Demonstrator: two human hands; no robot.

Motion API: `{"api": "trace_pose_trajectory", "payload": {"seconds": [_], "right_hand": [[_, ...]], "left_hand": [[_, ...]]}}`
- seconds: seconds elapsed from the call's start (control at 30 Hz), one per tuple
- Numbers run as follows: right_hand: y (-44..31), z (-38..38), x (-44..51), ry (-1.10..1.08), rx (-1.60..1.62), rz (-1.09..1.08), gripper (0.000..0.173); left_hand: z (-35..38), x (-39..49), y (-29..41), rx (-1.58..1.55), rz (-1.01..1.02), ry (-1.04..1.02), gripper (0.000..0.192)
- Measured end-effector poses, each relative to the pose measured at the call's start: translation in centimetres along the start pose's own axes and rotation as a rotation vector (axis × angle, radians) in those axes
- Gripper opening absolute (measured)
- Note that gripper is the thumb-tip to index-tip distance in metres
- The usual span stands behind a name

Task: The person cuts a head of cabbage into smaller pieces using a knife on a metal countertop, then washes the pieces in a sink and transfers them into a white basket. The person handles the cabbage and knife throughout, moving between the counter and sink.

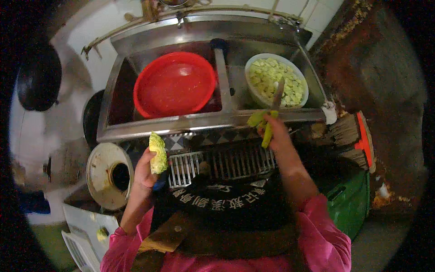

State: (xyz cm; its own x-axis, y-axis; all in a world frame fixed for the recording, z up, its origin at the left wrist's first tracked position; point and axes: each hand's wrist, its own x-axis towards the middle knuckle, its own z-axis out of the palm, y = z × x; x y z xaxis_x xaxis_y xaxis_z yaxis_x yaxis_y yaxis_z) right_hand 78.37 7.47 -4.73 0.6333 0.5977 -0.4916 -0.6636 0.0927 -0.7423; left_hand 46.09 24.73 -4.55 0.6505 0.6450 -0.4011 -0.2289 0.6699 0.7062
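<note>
In the head view, my left hand [145,169] grips a pale yellow-green piece of leafy cabbage [158,153] in front of the sink's left part. My right hand [277,132] holds a knife [278,93] whose blade points up and away, its tip over the white bowl [250,89]. Yellow-green matter [257,118] shows around my right fingers; whether it is all cabbage or partly the handle, I cannot tell. Cut cabbage pieces [272,76] fill the bowl, which sits in the right sink compartment. A red plastic basin [173,90] takes up the left compartment.
The steel sink's front rim [190,123] runs before me, with a divider [222,78] between compartments. A metal floor grate [185,170] lies below. At left stands a pale round vessel [98,170] with a dark opening; at right are a broom [350,139] and green bin [350,207].
</note>
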Motion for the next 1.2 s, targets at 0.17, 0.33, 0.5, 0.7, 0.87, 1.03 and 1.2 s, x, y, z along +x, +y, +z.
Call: {"api": "trace_pose_trajectory", "payload": {"seconds": [0.17, 0.33, 0.5, 0.7, 0.87, 1.03, 1.2], "right_hand": [[-6.2, -2.0, 3.3, 0.155, -0.064, -0.235, 0.027], [-12.7, -1.1, 10.4, 0.124, 0.078, -0.304, 0.029], [-12.1, 0.1, 11.9, -0.117, -0.053, -0.175, 0.024], [-6.1, 2.6, 12.4, -0.094, -0.505, -0.401, 0.028], [-9.9, -0.5, 16.1, -0.121, -0.491, -0.486, 0.032], [-15.4, -5.9, 18.5, -0.220, -0.402, -0.300, 0.036], [-17.5, -7.8, 20.8, -0.192, -0.287, -0.246, 0.022]], "left_hand": [[2.0, 8.7, -0.3, 0.009, -0.209, -0.019, 0.031], [6.6, 17.1, -0.9, 0.078, -0.173, -0.270, 0.038], [14.1, 22.1, -1.6, -0.019, -0.201, -0.491, 0.030], [21.8, 25.2, -5.4, -0.009, -0.130, -0.438, 0.032], [27.6, 27.2, -9.4, 0.006, -0.038, -0.562, 0.036], [33.0, 30.4, -12.1, -0.099, -0.186, -0.593, 0.038], [35.8, 32.7, -14.1, -0.073, -0.142, -0.551, 0.039]]}}
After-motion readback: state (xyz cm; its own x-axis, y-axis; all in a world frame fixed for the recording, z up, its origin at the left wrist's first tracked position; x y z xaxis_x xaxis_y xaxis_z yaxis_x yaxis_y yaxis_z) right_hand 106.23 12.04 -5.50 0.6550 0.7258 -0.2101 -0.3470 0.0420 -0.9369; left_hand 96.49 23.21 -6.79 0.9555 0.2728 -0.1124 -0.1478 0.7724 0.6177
